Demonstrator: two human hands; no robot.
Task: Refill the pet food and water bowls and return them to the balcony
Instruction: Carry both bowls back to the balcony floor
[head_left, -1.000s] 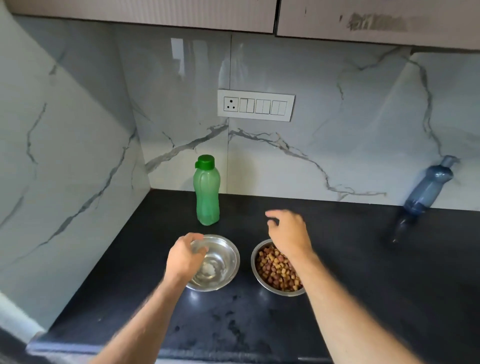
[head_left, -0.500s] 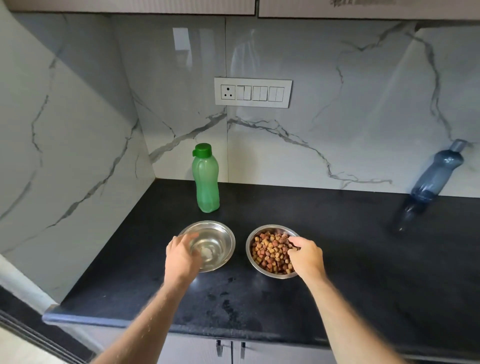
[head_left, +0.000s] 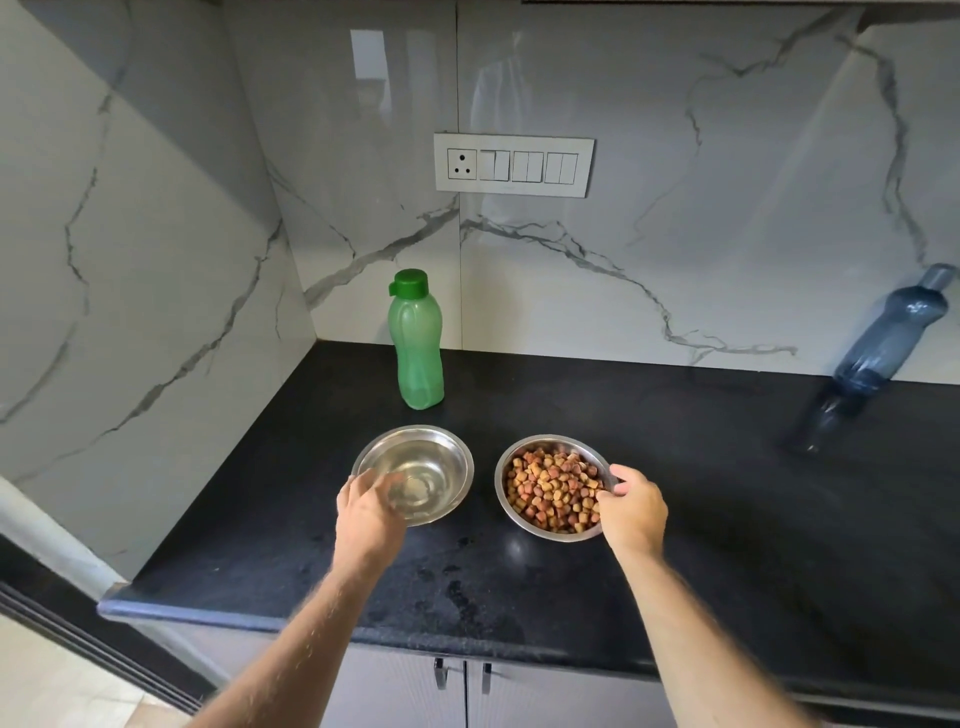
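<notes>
Steel on black stone: both bowls sit side by side on the counter (head_left: 701, 499), and your hands are at their near rims. Your right hand (head_left: 635, 506) has its grip clamped on the right rim of the food bowl (head_left: 551, 488), thumb over the edge, fingers apparently under it. That bowl is heaped with brown and tan kibble, so the food refill looks done. Your left hand (head_left: 368, 512) covers the near-left rim of the water bowl (head_left: 415, 474); its fingers are curled at the edge, though I cannot tell whether they have truly closed on the rim. The bowl gleams as if it holds clear water, but the level is hard to read.

You seem to be at the pick-up step, with the carry to the balcony left to do. The next move calls for a firm hold on both rims and a level lift, slow on the water side, since any tilt would slop it over.

Behind the water bowl, near the wall, stands a green bottle (head_left: 415, 343) with its cap on, well clear of your lift. A blue bottle (head_left: 878, 353) stands far off to the right against the backsplash. A switch panel (head_left: 513, 165) sits on the wall above. Nothing lies between you and the bowls; damp smears mark the counter just in front of them.
</notes>
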